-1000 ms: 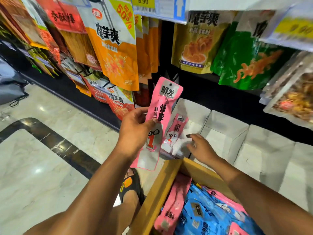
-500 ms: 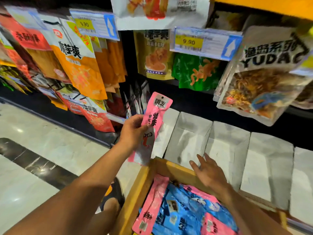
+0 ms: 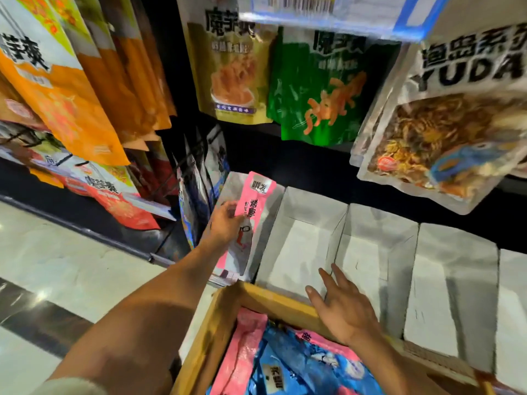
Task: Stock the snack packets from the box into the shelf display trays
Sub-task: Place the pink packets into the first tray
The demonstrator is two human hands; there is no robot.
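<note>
**Pink packet going into the end tray**

The pink packet (image 3: 251,215) is in my left grip (image 3: 225,227), pinched at its left edge about mid-height, with the fingers curled onto its face. A second ago I held it up in front of the hanging bags. It now stands nearly upright inside the end tray (image 3: 272,196), with its top above the grip and its lower part below it. I judge this placement nearly done, though I have not let go yet.

The right grip (image 3: 345,307) has left that tray, where it was a second ago. It now lies flat with the fingers spread and holds nothing. It is over the far rim of the box (image 3: 228,315), well to the right of the left grip, with the fingertips at the front of the next tray (image 3: 302,252). The loose packets (image 3: 288,366) lie just under its wrist, so the next pick is close.

Not resolved:
- Whether the packet's foot touches the tray floor; my hand and the tray front cover it.
- Whether other packets are already in that tray.
- The fingers behind the packet.
- The box's near side, which is cut off by the frame.
- The price tags overhead, which are blurred.
</note>
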